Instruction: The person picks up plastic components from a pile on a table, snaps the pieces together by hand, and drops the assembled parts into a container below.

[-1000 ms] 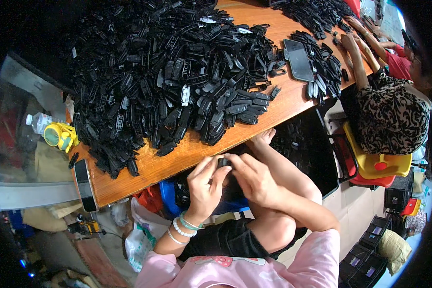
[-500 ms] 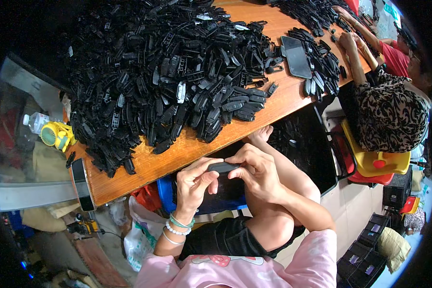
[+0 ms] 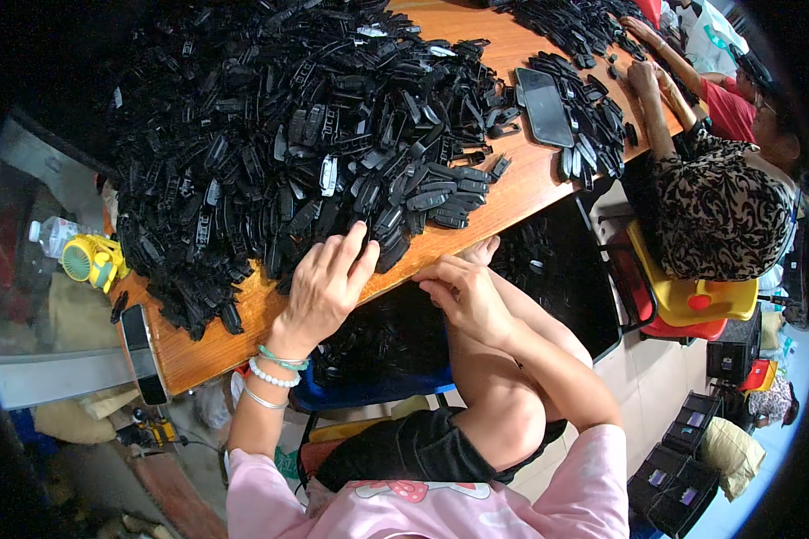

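A huge pile of small black plastic parts [image 3: 314,153] covers most of the wooden table [image 3: 512,193]. My left hand [image 3: 328,287] lies flat on the near edge of the pile, fingers spread and touching the parts. My right hand [image 3: 463,292] hovers just below the table's front edge with loosely curled fingers, and no part shows in it. Under it, over my lap, a blue crate [image 3: 377,391] holds more black parts.
A dark phone [image 3: 545,106] lies on the table beside a smaller heap of parts [image 3: 593,117]. Another phone [image 3: 141,350] sits at the table's left corner. At the right, a person in a patterned hat [image 3: 719,216] works with both hands. A yellow fan [image 3: 90,260] stands at the left.
Both hands held one black part between them over my lap. Now they have parted: the left hand has reached up onto the pile and the part is gone from view.
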{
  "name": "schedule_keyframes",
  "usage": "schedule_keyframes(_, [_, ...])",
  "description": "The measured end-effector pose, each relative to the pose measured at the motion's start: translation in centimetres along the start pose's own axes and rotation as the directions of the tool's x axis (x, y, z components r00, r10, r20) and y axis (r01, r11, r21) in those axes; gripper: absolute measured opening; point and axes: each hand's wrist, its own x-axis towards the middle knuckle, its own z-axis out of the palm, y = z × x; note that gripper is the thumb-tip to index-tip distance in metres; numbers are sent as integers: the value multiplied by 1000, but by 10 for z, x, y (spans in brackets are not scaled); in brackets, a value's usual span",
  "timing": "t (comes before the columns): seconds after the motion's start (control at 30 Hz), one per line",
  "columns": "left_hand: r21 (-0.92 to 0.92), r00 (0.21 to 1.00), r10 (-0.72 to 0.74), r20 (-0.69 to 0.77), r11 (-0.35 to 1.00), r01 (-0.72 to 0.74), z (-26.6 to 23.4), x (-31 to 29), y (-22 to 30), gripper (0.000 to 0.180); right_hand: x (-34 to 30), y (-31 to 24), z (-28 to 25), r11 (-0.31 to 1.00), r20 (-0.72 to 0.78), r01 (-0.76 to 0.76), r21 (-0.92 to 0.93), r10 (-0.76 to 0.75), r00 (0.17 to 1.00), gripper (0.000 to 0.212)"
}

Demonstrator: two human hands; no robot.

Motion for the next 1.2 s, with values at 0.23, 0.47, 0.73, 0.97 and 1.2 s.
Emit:
schedule_keyframes(0.23, [111, 991, 135, -7, 985, -133, -4, -16, -1, 39, 21, 6, -3, 986, -188, 117, -117, -137, 973, 11])
schedule_keyframes(0.47, [129, 981, 193, -4, 973, -191, -7, -27, -6, 41, 49, 18, -24, 873, -353, 91, -479, -287, 891, 11])
schedule_keyframes(0.73, [137, 980, 197, -19, 972, -193, -12, -34, -3, 40, 102, 26, -65, 803, -212, -21, -595, -131, 968, 15])
schedule_keyframes(0.97, [85, 998, 14, -69, 996, -8, -13, -57, 8, 36, 102, 30, -71, 811, -128, 32, -585, -131, 983, 16])
schedule_keyframes(1.2, [-877, 647, -760, -59, 350, 330, -22, -48, 47, 18, 92, 24, -82, 972, -327, 52, -229, -127, 936, 11])
